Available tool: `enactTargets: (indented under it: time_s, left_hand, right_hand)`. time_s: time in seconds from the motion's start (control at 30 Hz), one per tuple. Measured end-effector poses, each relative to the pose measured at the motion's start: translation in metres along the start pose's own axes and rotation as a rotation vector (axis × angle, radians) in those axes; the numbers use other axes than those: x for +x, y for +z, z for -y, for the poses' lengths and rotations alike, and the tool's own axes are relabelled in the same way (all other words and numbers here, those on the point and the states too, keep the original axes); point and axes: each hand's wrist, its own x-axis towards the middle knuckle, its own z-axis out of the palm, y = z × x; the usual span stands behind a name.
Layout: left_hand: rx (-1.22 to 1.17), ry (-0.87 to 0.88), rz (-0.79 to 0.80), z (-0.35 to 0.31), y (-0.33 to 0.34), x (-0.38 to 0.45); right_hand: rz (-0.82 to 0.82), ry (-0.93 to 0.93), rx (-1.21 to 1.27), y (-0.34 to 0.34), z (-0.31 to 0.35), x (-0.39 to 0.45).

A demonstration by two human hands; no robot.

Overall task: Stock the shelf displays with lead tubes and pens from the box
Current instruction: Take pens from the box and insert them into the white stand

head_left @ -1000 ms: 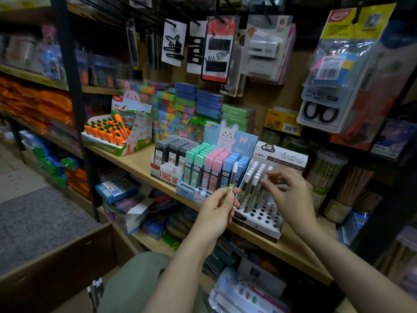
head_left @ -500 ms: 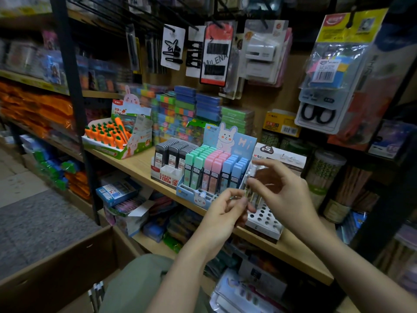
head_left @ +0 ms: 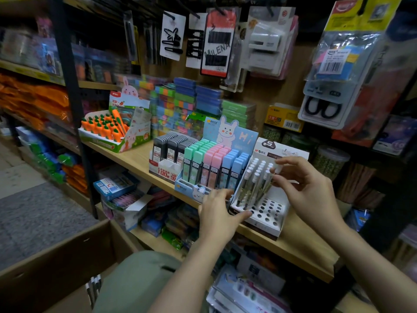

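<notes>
Pen display [head_left: 261, 208] between both hands [head_left: 220, 213]

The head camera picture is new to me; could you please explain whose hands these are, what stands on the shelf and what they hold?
It is one view, from a camera worn on a person's head, looking down at their bare hands. On the wooden shelf stand a pastel lead tube display and a white pen display with many empty holes. The left hand rests on the pen display's front corner, holding nothing I can see. The right hand pinches the white cap of a pen above the display.
</notes>
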Motion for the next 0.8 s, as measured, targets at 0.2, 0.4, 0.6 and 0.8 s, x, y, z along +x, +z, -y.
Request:
enactTargets:
  time_s: [0.2, 0.4, 0.6, 0.8]
  left_hand:
    - [0.083, -0.008, -0.029, 0.003, 0.013, 0.005]
    - [0.098, 0.004, -0.058, 0.006, 0.017, 0.006]
    - [0.093, 0.01, -0.054, 0.007, 0.018, 0.006]
    - [0.109, -0.009, -0.048, 0.006, 0.019, 0.006]
  right_hand:
    - [-0.001, -0.014, -0.008, 0.007, -0.008, 0.0]
    - [0.068, 0.012, -0.071, 0.008, -0.006, 0.002]
    - [-0.017, 0.04, -0.185, 0.018, -0.009, 0.008]
    - [-0.036, -0.028, -0.261, 0.023, -0.003, 0.007]
